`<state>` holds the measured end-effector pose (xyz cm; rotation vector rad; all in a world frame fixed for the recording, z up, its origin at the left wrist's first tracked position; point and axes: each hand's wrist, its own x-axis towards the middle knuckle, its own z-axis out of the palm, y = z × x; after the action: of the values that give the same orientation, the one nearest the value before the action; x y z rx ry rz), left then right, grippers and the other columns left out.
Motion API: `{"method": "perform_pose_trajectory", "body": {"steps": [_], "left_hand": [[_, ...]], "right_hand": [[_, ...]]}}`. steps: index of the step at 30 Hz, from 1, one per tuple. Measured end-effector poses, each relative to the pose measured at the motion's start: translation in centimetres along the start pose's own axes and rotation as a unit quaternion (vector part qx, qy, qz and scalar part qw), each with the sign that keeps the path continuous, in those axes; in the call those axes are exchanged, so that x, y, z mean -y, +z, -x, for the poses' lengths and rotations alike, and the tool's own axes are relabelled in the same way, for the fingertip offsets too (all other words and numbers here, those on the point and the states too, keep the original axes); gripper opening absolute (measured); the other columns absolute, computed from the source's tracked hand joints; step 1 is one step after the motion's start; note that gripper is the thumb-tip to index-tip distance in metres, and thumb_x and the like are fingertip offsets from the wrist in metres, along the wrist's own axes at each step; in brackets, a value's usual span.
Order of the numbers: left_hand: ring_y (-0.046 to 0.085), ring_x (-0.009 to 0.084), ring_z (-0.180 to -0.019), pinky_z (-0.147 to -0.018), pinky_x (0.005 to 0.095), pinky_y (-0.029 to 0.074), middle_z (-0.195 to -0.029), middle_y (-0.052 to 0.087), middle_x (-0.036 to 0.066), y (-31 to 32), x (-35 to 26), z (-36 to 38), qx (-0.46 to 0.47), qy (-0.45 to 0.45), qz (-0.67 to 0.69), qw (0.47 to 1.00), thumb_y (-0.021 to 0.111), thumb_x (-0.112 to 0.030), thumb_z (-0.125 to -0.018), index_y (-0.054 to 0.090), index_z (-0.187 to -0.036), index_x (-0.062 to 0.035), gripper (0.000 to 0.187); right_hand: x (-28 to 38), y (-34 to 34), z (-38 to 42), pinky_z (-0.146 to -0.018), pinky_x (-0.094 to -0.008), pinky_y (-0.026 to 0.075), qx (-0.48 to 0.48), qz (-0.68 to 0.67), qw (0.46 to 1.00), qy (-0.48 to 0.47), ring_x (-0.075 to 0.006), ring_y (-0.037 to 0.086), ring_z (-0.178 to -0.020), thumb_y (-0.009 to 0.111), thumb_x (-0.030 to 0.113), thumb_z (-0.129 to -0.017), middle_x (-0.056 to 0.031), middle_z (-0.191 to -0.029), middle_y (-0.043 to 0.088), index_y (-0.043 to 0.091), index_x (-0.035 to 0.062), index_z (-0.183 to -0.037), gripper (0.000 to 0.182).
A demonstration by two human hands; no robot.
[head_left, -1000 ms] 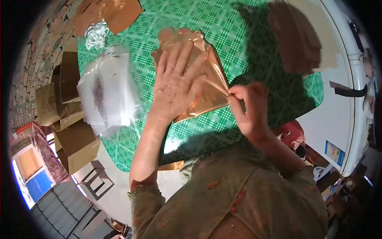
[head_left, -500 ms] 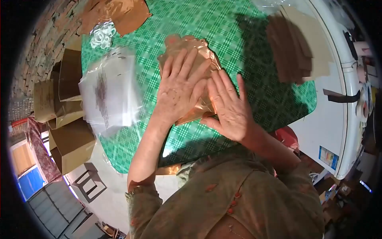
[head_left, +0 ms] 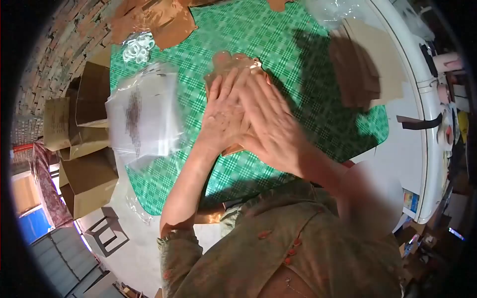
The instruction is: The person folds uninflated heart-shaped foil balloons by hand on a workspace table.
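A shiny copper-coloured, see-through item [head_left: 233,61] in a clear wrapping lies on the green checked tablecloth [head_left: 198,171]. My left hand [head_left: 222,116] rests flat on it with the fingers stretched out. My right hand [head_left: 271,121] is also flat, its fingers extended and partly overlapping the fingers of my left hand. Most of the item is hidden under both hands; its rounded top edge and a lower corner show.
Clear printed bags [head_left: 146,111] lie in a stack at the left. Beyond them stand open cardboard boxes [head_left: 89,174]. White rings [head_left: 138,48] and brown sheets [head_left: 174,27] are at the upper left. Brown flat pieces [head_left: 353,69] lie at the right.
My right hand has moved left, from beside my left hand to partly over its fingers. My left hand remains flat on the copper-coloured item.
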<state>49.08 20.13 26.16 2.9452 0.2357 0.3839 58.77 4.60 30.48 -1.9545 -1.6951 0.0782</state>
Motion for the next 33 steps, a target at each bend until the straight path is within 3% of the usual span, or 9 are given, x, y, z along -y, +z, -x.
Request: {"method": "perform_pose_trajectory", "body": {"steps": [2,6,13,21,25,26,29,30,33], "left_hand": [[0.030,0.0342,-0.158,-0.131,0.0549,0.017,-0.169,0.038,0.009,0.0,0.2,0.2,0.004,0.013,0.010,1.000,0.060,-0.041,-0.098,0.046,-0.161,-0.0123,0.070],[0.031,0.0300,-0.159,-0.133,0.0520,0.018,-0.168,0.041,0.009,0.0,0.1,0.2,-0.021,-0.002,0.035,0.999,0.059,-0.040,-0.100,0.046,-0.161,-0.0129,0.068],[0.029,0.0352,-0.159,-0.130,0.0531,0.020,-0.167,0.041,0.014,-0.1,0.1,0.1,-0.022,-0.005,0.057,0.998,0.063,-0.049,-0.093,0.044,-0.162,-0.0079,0.082],[0.030,0.0335,-0.159,-0.132,0.0520,0.021,-0.168,0.039,0.015,-1.2,1.9,1.3,-0.101,-0.040,0.012,0.994,0.060,-0.026,-0.100,0.049,-0.157,-0.0062,0.061],[0.046,0.0383,-0.148,-0.125,0.0525,0.034,-0.152,0.058,0.016,-5.0,3.7,5.2,-0.153,-0.095,0.036,0.983,0.069,-0.014,-0.095,0.064,-0.140,-0.0058,0.045],[0.057,0.0359,-0.134,-0.113,0.0496,0.044,-0.135,0.068,0.014,-5.2,4.0,6.6,-0.173,-0.098,0.007,0.980,0.074,-0.010,-0.092,0.069,-0.132,-0.0080,0.040],[0.062,0.0326,-0.116,-0.099,0.0456,0.048,-0.119,0.071,0.010,-5.9,2.7,10.0,-0.105,-0.135,-0.015,0.985,0.075,-0.010,-0.091,0.072,-0.126,-0.0100,0.036],[0.062,0.0300,-0.105,-0.089,0.0434,0.047,-0.111,0.070,0.007,-5.6,2.1,10.3,-0.145,-0.101,-0.027,0.984,0.076,-0.014,-0.091,0.075,-0.120,-0.0083,0.030],[0.062,0.0300,-0.106,-0.090,0.0433,0.047,-0.110,0.069,0.008,-4.9,-0.5,10.5,-0.159,-0.136,0.003,0.978,0.077,-0.018,-0.091,0.076,-0.115,-0.0065,0.027]], "right_hand": [[-0.8,2.7,-1.8,-0.131,-0.0554,0.014,-0.030,-0.058,0.998,-0.006,-0.0436,0.021,-0.161,0.063,0.041,-0.101,-0.0297,-0.169,0.027,0.024,-0.0066,-0.164,0.089],[-3.4,5.5,-2.4,-0.132,-0.0541,0.011,-0.036,-0.001,0.999,0.003,-0.0439,0.019,-0.161,0.052,0.044,-0.107,-0.0292,-0.169,0.029,0.024,-0.0079,-0.164,0.082],[-3.4,5.8,-2.6,-0.133,-0.0533,0.008,-0.037,-0.034,0.997,0.066,-0.0458,0.012,-0.163,0.042,0.049,-0.111,-0.0324,-0.171,0.021,0.019,-0.0086,-0.166,0.083],[-3.5,6.4,-2.6,-0.132,-0.0551,0.006,-0.025,0.000,0.997,0.070,-0.0459,0.009,-0.163,0.033,0.056,-0.111,-0.0302,-0.172,0.021,0.020,-0.0011,-0.168,0.082],[-3.5,6.9,-2.7,-0.131,-0.0571,0.004,0.000,0.072,0.995,0.072,-0.0468,0.009,-0.163,0.034,0.057,-0.111,-0.0269,-0.174,0.022,0.030,0.0031,-0.167,0.078],[-3.5,7.2,-2.8,-0.130,-0.0581,0.003,0.004,0.099,0.993,0.071,-0.0467,0.008,-0.163,0.037,0.056,-0.110,-0.0255,-0.174,0.022,0.035,0.0059,-0.166,0.075],[-3.3,7.1,-2.8,-0.130,-0.0587,0.002,0.013,0.116,0.991,0.069,-0.0474,0.007,-0.163,0.038,0.056,-0.110,-0.0250,-0.174,0.022,0.036,0.0081,-0.166,0.074],[-3.3,7.2,-2.8,-0.130,-0.0586,0.002,0.006,0.117,0.991,0.068,-0.0482,0.007,-0.162,0.038,0.056,-0.110,-0.0249,-0.174,0.023,0.037,0.0092,-0.166,0.073],[-3.4,7.1,-2.8,-0.130,-0.0584,0.003,0.014,0.136,0.989,0.059,-0.0487,0.008,-0.162,0.038,0.057,-0.110,-0.0249,-0.174,0.024,0.037,0.0101,-0.166,0.073]]}}
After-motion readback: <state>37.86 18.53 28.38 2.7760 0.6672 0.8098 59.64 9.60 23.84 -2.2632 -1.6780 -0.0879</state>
